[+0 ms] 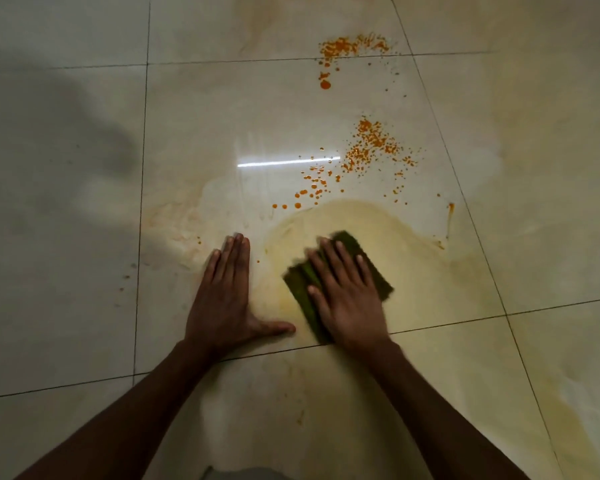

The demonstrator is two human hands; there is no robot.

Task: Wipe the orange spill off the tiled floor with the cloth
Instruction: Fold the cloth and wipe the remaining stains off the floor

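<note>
Floor (66, 237): pale glossy tiles with thin dark joints; a bright strip of light reflected near the middle; a dark shadow across the upper left
Smear (354, 223): one broad yellowish film on the centre tile, curved along its far edge; fainter streaks run down to the lower right
Spill (371, 140): two clusters of orange droplets beyond the smear (one far, straddling a joint; one nearer, trailing down to the left); a few stray dots at the left
Arms: two, bare, reaching forward from the bottom edge
Left hand (227, 299): flat on the tile, palm down; fingers together and straight, thumb spread to the right; holding nothing
Right hand (347, 292): spread flat, pressing down on the cloth; fingers apart, not curled round it; slightly blurred
Cloth (361, 254): one, dark green, folded; lying on the smear under the right hand, just right of the left thumb
</note>
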